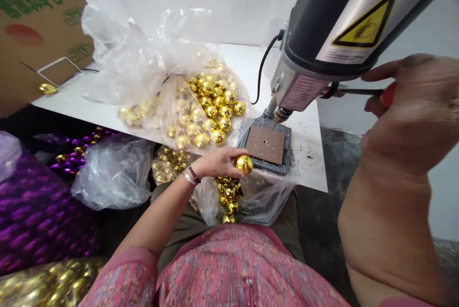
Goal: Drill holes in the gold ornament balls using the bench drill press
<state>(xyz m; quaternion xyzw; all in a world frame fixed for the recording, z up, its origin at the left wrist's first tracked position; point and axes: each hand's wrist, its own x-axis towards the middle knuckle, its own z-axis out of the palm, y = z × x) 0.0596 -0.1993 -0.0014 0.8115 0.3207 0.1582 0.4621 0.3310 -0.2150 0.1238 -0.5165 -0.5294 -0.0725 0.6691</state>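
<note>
My left hand (223, 161) holds a shiny gold ball (244, 165) between thumb and fingers, just off the front left corner of the drill press base (282, 169). On that base lies a brown board (264, 145) with a small hole and scattered bits. Over the board's back edge points the thin drill bit (275, 125) of the black and grey drill press (332, 25). At the right, my right hand (412, 101) is closed round the red-knobbed lever (362, 91). More gold balls (225, 111) lie in an open clear bag on the white table (310, 154).
Below the table edge, another bag of gold balls (231, 197) rests on my lap. Purple balls (39, 206) and a crumpled clear bag (113, 173) are at the left. A cardboard box (39, 25) stands back left; a black cable (264, 65) runs behind the press.
</note>
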